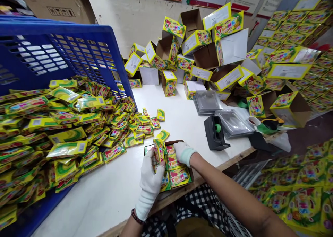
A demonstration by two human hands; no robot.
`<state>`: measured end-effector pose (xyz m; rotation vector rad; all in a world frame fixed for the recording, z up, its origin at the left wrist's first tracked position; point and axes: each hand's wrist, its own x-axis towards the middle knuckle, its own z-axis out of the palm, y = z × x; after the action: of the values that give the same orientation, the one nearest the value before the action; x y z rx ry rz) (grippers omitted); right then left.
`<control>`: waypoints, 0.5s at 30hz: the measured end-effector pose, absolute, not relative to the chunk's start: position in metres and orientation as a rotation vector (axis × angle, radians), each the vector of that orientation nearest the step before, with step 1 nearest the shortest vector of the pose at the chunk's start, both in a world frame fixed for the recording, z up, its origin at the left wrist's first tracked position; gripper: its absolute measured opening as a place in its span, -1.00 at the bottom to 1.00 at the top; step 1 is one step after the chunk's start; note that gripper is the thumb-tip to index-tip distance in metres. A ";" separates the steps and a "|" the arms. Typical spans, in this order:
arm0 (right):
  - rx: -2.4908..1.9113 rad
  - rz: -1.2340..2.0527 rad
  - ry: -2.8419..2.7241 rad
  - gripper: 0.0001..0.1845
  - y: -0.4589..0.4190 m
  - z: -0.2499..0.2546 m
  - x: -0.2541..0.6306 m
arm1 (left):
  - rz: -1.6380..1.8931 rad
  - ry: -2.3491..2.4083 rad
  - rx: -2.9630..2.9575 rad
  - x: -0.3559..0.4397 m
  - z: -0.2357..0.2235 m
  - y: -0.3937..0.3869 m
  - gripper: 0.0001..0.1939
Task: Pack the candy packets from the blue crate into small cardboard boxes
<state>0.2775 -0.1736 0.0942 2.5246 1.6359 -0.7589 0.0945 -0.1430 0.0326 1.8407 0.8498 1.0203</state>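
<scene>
My left hand [150, 178], in a white glove with bare fingertips, closes around small yellow candy packs [159, 151] held on end. They are over the left half of an open shallow carton [193, 174] at the table's front edge. Packs with "TWINS" lettering [179, 176] lie in rows inside it. My right hand [183, 152], also gloved, curls over the carton's far right part, touching the packs there. Its fingertips are hidden, so whatever it grips does not show. Loose candy packs [144, 129] spread over the table just beyond the carton.
A blue crate [114, 53] on the left spills a large heap of packs [65, 126]. Printed display boxes [170, 82] pile up at the back. To the right are a black tape dispenser [217, 134], stacked clear plastic sheets [207, 102] and a cup [254, 121].
</scene>
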 end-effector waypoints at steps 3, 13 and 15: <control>2.565 -0.914 1.758 -0.71 -0.179 0.108 0.303 | 1.024 0.847 1.756 0.096 0.038 -0.139 -0.41; 2.643 -2.120 2.341 -0.49 -0.208 0.147 0.295 | 1.135 0.802 2.076 0.133 0.090 -0.164 -0.33; 2.609 -2.142 2.232 -0.53 -0.213 0.145 0.304 | 1.081 0.821 2.050 0.122 0.086 -0.161 -0.34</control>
<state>0.3043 -0.2125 0.1453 2.6092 2.2318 -2.1422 0.1224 -0.1609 0.0859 2.0495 0.8209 1.0811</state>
